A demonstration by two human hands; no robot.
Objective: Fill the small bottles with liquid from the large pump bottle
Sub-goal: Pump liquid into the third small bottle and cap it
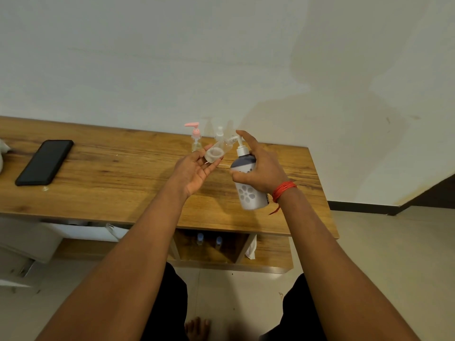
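My right hand [262,168] grips the large white pump bottle [248,190] with a grey flower print, lifted above the table and tilted; my index finger rests on its pump head. My left hand [194,169] holds a small clear bottle [218,151] on its side, its mouth toward the pump's nozzle. Behind them on the wooden table [123,183] stand a small bottle with a pink pump [195,136] and another small clear bottle with a white cap [219,134], partly hidden.
A black phone [44,162] lies at the table's left. A white object shows at the far left edge. Two blue-capped bottles [209,241] stand on the shelf under the table. The white wall is right behind the table.
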